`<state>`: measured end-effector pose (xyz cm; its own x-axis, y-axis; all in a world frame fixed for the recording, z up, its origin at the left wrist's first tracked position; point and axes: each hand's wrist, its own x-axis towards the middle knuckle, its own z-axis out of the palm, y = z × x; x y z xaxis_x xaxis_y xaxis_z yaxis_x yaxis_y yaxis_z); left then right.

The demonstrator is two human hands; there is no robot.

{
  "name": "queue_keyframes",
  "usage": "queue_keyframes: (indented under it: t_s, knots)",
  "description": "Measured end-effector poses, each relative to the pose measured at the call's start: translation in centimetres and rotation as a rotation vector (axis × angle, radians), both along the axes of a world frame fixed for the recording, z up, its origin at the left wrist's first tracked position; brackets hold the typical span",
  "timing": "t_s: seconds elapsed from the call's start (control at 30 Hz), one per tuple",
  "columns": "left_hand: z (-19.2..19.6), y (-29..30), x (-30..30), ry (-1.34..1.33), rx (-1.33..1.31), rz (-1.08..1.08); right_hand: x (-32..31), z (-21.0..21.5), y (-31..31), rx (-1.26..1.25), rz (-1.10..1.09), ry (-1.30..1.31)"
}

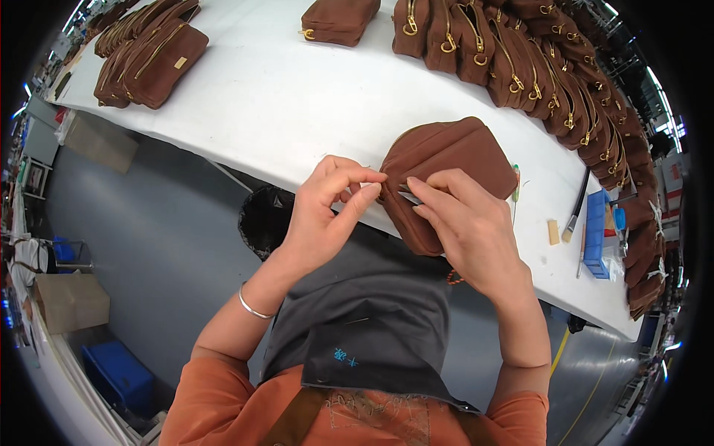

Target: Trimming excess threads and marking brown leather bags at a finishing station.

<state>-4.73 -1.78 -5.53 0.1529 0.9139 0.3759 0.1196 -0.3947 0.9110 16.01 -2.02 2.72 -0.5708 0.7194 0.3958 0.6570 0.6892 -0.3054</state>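
Left hand [325,212] and right hand [474,234] have fingertips nearly together; the brown pouch [462,154] lies beneath them, apparently for close reach. What they grip, I cannot tell.

A cardboard box [72,303] sits near a blue bin [119,377].

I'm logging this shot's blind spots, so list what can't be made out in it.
All in the head view:
Anything pinched in the left hand: too small to tell.
Anything inside the right hand: covered by that hand.
Near brown bag: underside turned away.
Black bin: right side behind the left hand.
Far bag: cut off by upper edge.
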Motion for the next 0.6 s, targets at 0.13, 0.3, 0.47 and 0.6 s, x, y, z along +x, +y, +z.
queue_keyframes:
  t_s: [0.13, 0.3, 0.47, 0.6]
  knots:
    - [-0.6, -0.7, 1.0, -0.027, 0.054, 0.076, -0.6, 0.0, 0.3, 0.020, 0.025, -0.057]
    - [-1.2, -0.7, 2.3, -0.136, 0.038, 0.167, -1.2, 0.5, 0.4, 0.157, 0.037, -0.210]
    - [-1.5, -0.5, 2.8, -0.186, -0.001, 0.174, -1.7, 0.9, 0.5, 0.202, 0.054, -0.305]
    - [-1.5, -0.7, 3.0, -0.212, -0.041, 0.192, -2.2, 1.3, 0.4, 0.208, 0.049, -0.401]
